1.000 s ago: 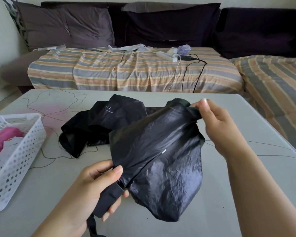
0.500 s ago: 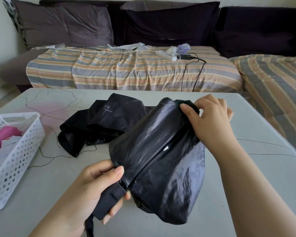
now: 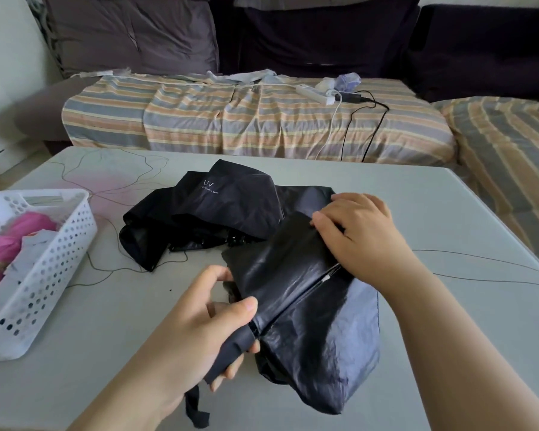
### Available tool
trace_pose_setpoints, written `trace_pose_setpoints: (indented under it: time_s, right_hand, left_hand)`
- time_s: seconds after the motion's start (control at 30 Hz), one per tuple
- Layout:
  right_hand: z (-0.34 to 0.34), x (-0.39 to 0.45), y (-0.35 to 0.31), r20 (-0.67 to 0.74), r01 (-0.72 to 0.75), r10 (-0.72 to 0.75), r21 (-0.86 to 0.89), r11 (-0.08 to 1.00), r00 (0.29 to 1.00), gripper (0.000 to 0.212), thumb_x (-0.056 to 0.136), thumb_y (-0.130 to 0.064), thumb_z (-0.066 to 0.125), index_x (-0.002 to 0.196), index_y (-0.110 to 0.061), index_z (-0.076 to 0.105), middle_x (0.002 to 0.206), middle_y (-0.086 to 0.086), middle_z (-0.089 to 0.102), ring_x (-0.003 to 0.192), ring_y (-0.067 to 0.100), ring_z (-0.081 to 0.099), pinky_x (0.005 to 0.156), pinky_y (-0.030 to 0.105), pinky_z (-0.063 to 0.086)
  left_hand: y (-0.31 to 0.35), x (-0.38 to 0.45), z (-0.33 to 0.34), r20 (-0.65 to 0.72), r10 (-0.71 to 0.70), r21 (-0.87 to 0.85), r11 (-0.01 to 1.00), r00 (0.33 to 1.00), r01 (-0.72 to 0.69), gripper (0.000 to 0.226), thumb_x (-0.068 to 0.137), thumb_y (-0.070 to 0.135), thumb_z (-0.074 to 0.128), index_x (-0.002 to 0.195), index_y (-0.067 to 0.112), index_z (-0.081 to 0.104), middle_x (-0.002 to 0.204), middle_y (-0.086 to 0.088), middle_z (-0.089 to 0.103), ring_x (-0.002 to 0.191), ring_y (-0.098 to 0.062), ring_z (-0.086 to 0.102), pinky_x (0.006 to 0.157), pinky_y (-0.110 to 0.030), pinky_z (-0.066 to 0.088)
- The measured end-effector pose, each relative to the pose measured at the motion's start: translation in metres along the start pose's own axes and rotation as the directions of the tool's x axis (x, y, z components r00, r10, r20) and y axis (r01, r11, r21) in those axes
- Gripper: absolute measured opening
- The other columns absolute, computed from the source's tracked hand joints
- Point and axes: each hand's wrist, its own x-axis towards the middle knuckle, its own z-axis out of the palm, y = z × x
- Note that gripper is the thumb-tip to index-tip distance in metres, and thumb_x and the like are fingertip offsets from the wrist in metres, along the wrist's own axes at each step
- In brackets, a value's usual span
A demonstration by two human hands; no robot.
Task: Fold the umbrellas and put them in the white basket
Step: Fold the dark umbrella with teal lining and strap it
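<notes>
A black umbrella (image 3: 305, 309) with shiny crumpled canopy lies across the near middle of the grey table (image 3: 448, 219). My left hand (image 3: 196, 321) is closed around its handle end, with a black strap hanging below. My right hand (image 3: 361, 234) presses down on the canopy's far end, fingers curled into the fabric. A second black umbrella (image 3: 212, 213), marked "UV", lies loose and unfolded just behind. The white perforated basket (image 3: 50, 269) stands at the table's left edge with a pink umbrella (image 3: 10, 244) inside.
A striped sofa (image 3: 262, 119) with dark cushions runs behind the table and to the right. A white power strip (image 3: 311, 93) and cables lie on it. Thin dark threads trail over the tabletop.
My right hand has come down from holding the canopy's top edge up and now pushes the fabric flat against the umbrella. The canopy has been gathered closer around the shaft.
</notes>
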Motion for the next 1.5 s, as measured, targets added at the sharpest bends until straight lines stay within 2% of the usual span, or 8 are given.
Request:
trace_pose_setpoints:
  time_s: [0.13, 0.37, 0.5, 0.7, 0.87, 1.1, 1.33, 1.5]
  right_hand:
    - [0.006, 0.0, 0.001, 0.042, -0.032, 0.034, -0.026, 0.999, 0.999, 0.046, 0.099, -0.034, 0.039, 0.067, -0.007, 0.058, 0.086, 0.003, 0.064, 0.116, 0.018, 0.049, 0.111, 0.033, 0.015]
    - [0.001, -0.007, -0.014, -0.385, 0.08, -0.006, 0.178, 0.981, 0.923, 0.029, 0.093, -0.031, 0.051, 0.112, -0.016, 0.068, 0.109, -0.005, 0.061, 0.115, 0.017, 0.052, 0.103, 0.033, 0.031]
    - [0.009, -0.015, -0.037, -0.279, 0.23, -0.176, 0.173, 0.958, 0.944, 0.036, 0.092, -0.04, 0.046, 0.112, -0.022, 0.069, 0.116, -0.008, 0.061, 0.119, 0.013, 0.049, 0.104, 0.035, 0.031]
    - [-0.006, -0.023, -0.038, -0.346, -0.114, 0.325, 0.511, 0.852, 0.88, 0.027, 0.097, -0.034, 0.049, 0.123, -0.029, 0.053, 0.124, -0.015, 0.048, 0.114, -0.007, 0.043, 0.098, 0.012, 0.03]
    - [-0.015, -0.048, -0.066, 0.07, -0.418, 0.476, 0.599, 0.683, 0.877, 0.022, 0.087, -0.047, 0.054, 0.08, -0.026, 0.05, 0.071, 0.0, 0.057, 0.069, 0.005, 0.052, 0.057, 0.01, 0.039]
    - [-0.005, -0.037, -0.071, 0.615, -0.701, 0.338, 0.607, 0.374, 0.713, 0.093, 0.047, -0.091, 0.055, 0.082, -0.005, 0.061, 0.072, 0.004, 0.065, 0.062, 0.018, 0.058, 0.078, 0.042, 0.054]
    - [-0.004, -0.039, -0.061, 0.541, -0.567, 0.385, 0.822, -0.053, 0.748, 0.029, 0.074, -0.032, 0.073, 0.092, -0.009, 0.07, 0.084, 0.009, 0.074, 0.083, 0.024, 0.07, 0.081, 0.037, 0.055]
    - [-0.005, -0.04, -0.061, 0.479, -0.541, 0.514, 0.84, -0.033, 0.712, 0.024, 0.075, -0.023, 0.066, 0.086, -0.003, 0.064, 0.069, 0.006, 0.058, 0.061, 0.021, 0.053, 0.046, 0.025, 0.037]
  left_hand:
    - [0.005, -0.003, 0.0, -0.021, 0.055, 0.108, 0.993, 0.998, -0.052, 0.07, 0.092, 0.018, 0.054, 0.121, 0.076, 0.028, 0.064, -0.034, 0.048, 0.048, -0.028, 0.047, 0.037, -0.027, 0.038]
    - [0.004, 0.007, 0.001, -0.079, 0.06, -0.034, 0.997, 0.995, -0.063, 0.035, 0.093, 0.017, 0.052, 0.103, 0.047, 0.068, 0.06, -0.019, 0.062, 0.042, -0.024, 0.045, 0.034, -0.021, 0.035]
    - [0.01, 0.008, 0.0, -0.112, 0.094, -0.142, 0.984, 0.989, -0.11, 0.033, 0.079, 0.025, 0.058, 0.105, 0.041, 0.07, 0.062, -0.023, 0.061, 0.04, -0.024, 0.043, 0.035, -0.022, 0.034]
    - [0.008, 0.01, 0.007, -0.099, 0.108, -0.314, 0.94, 0.989, -0.134, 0.039, 0.075, 0.025, 0.057, 0.112, 0.029, 0.069, 0.062, -0.025, 0.056, 0.036, -0.022, 0.042, 0.033, -0.02, 0.034]
    - [0.004, 0.035, -0.001, -0.077, 0.092, -0.473, 0.873, 0.993, -0.118, 0.04, 0.081, 0.024, 0.047, 0.118, 0.02, 0.064, 0.057, -0.02, 0.053, 0.031, -0.022, 0.044, 0.029, -0.021, 0.037]
    - [-0.049, 0.06, -0.01, 0.03, 0.104, -0.293, 0.952, 0.994, -0.091, 0.041, 0.101, 0.018, 0.037, 0.137, -0.001, 0.042, 0.056, 0.009, 0.069, 0.049, -0.004, 0.065, 0.043, -0.02, 0.051]
    - [-0.002, 0.039, 0.049, 0.301, 0.193, -0.55, 0.835, 0.934, 0.005, 0.093, 0.025, 0.043, 0.095, 0.11, 0.017, 0.064, 0.065, -0.026, 0.064, 0.033, -0.031, 0.055, 0.034, -0.029, 0.046]
    - [-0.014, 0.048, 0.041, -0.144, 0.246, -0.145, 0.953, 0.958, -0.267, 0.086, 0.039, 0.076, 0.073, 0.119, 0.07, 0.04, 0.139, 0.01, 0.051, 0.119, -0.02, 0.057, 0.097, -0.035, 0.047]
